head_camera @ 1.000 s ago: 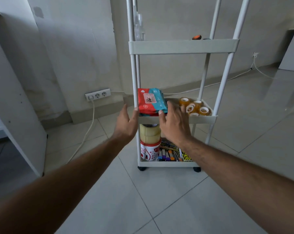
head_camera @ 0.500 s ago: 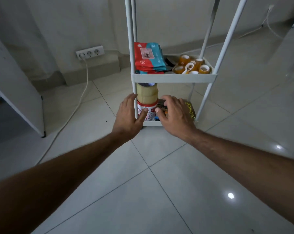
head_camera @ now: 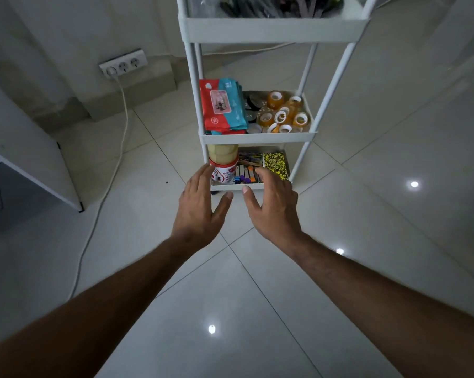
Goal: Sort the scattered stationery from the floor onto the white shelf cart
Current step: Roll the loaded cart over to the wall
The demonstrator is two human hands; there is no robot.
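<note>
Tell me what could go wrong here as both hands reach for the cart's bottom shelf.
1. The left hand is close to the tall stack of tape rolls at the shelf's front corner; a nudge could tip it out.
2. The cart looks light and narrow, so pushing the low shelf might shift it.
3. The right hand could sweep the markers over the low rim.

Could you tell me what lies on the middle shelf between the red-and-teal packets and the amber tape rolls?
In the head view, dark tape rolls lie between the packets and the amber tape rolls on the cart's middle shelf.
</note>
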